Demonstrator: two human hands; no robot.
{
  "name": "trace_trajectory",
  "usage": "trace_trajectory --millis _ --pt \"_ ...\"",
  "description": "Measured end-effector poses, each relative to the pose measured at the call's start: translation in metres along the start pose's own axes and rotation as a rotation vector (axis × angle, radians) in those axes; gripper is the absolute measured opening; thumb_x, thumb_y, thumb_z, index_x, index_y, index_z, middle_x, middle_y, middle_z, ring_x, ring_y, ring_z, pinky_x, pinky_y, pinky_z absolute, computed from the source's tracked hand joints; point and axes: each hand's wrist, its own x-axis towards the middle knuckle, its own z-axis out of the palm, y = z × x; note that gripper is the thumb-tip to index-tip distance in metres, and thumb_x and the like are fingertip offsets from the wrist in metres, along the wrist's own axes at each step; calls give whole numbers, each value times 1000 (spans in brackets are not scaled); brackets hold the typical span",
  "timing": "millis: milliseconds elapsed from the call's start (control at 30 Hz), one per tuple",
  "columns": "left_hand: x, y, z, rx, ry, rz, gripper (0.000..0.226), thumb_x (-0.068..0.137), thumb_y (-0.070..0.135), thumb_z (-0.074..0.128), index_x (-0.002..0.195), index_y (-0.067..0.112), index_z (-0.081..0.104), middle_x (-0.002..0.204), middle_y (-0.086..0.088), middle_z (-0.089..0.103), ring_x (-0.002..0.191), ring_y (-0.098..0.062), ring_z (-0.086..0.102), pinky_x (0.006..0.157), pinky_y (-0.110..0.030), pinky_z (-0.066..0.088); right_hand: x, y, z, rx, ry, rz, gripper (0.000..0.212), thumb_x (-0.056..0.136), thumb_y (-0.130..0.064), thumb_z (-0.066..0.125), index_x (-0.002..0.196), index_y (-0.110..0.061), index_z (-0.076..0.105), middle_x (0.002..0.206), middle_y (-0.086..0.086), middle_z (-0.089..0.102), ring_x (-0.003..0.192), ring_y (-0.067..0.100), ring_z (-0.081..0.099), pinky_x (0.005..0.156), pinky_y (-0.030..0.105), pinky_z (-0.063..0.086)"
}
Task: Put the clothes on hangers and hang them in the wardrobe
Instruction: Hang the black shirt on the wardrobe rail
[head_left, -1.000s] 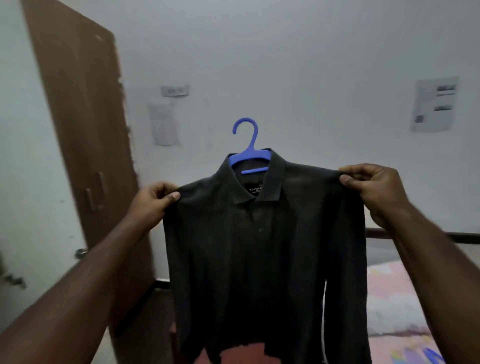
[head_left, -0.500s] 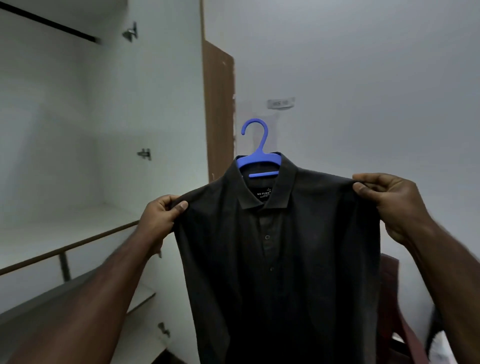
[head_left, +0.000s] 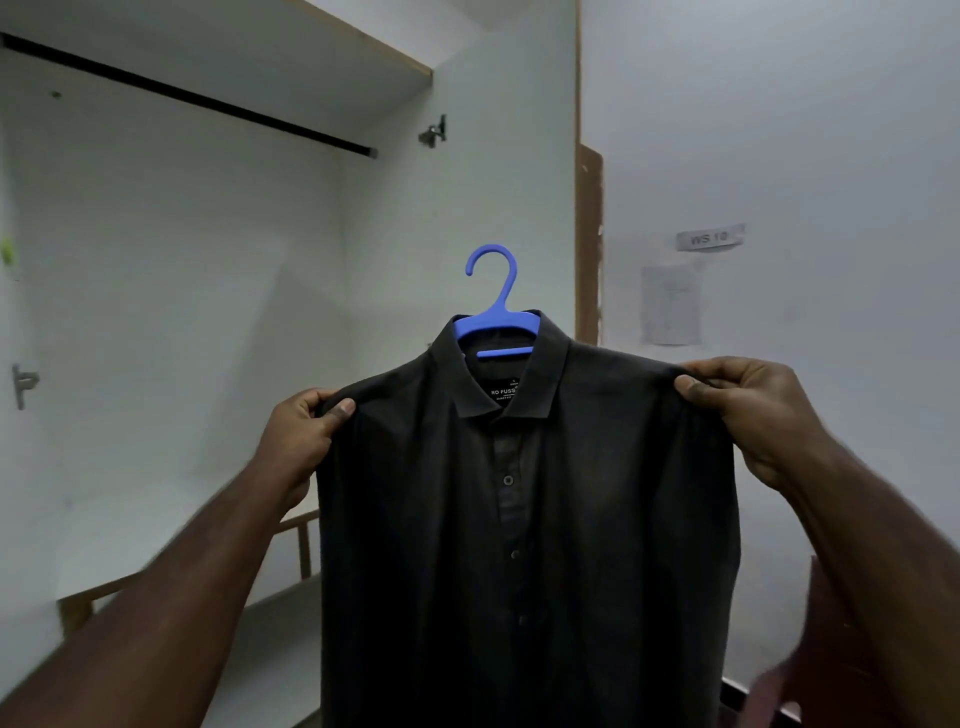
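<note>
- While the left hand (head_left: 304, 431) and right hand (head_left: 748, 410) pinch the dark shirt (head_left: 519, 519) by its shoulders, hanging is the step in hand.
- Next, probably: lift the blue hanger (head_left: 493, 306) hook onto the wardrobe rail (head_left: 187, 93).

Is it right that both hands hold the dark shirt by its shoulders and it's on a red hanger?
Not quite. The hanger is blue, not red, as the head view shows. The rest is right: the left hand and right hand hold the dark shirt by its shoulders.
</note>
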Motion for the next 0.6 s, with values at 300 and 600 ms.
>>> trace_trajectory --millis 300,600 --pt "82 -15 -47 79 165 74 5 95 14 68 98 17 71 100 -10 75 92 -28 70 95 -49 56 89 43 105 97 -85 -34 11 88 -4 72 99 -5 75 90 12 77 81 19 73 76 25 61" --pt "186 -16 -59 54 281 88 6 94 11 69 94 17 72 98 -12 74 87 -26 69 93 -47 57 199 54 183 160 -215 -40 5 93 -4 67 97 -5 70 86 10 75 71 15 70 65 22 60"
